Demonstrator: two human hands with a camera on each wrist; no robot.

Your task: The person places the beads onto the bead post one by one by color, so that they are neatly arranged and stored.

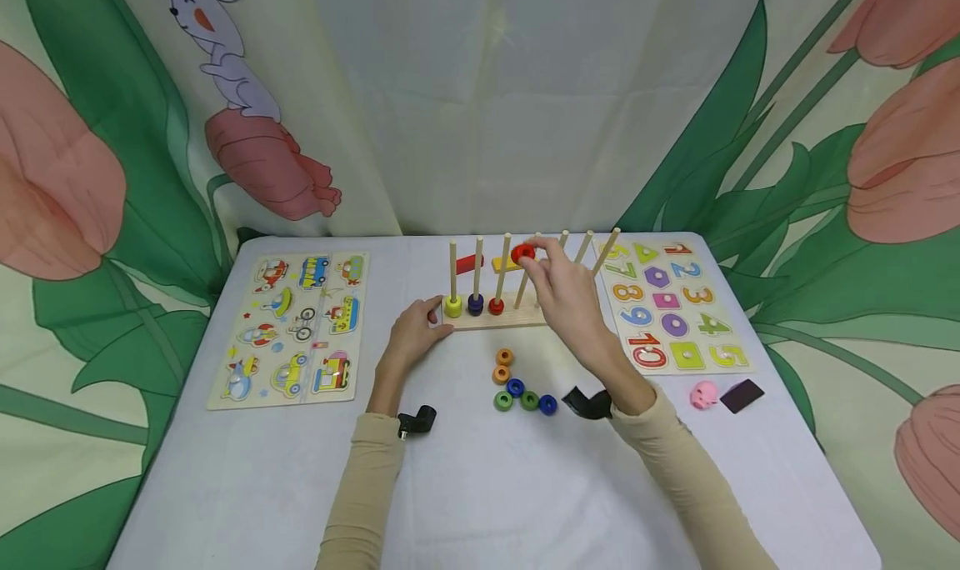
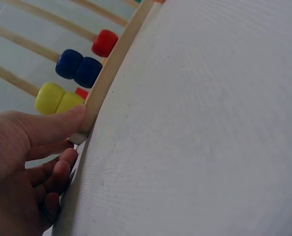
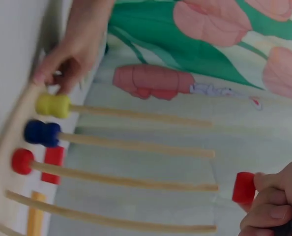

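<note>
My left hand (image 1: 414,330) holds the left end of a wooden peg rack (image 1: 480,323), its thumb on the base (image 2: 99,98) beside the first peg. That peg carries yellow beads (image 2: 57,98); dark blue beads (image 2: 78,68) sit on the second and one red bead (image 2: 105,43) on the third. My right hand (image 1: 566,291) pinches another red bead (image 1: 522,253) near the tops of the pegs. In the right wrist view this red bead (image 3: 243,187) is apart from the peg tips. The right hand hides part of the rack's right side in the head view.
Loose orange (image 1: 504,357), blue (image 1: 548,404) and green beads (image 1: 503,401) lie before the rack. Behind it are a red block (image 1: 470,263) and a yellow block (image 1: 506,264). A vehicle puzzle (image 1: 288,328) lies left, a number puzzle (image 1: 675,307) right, near a pink pig figure (image 1: 703,395).
</note>
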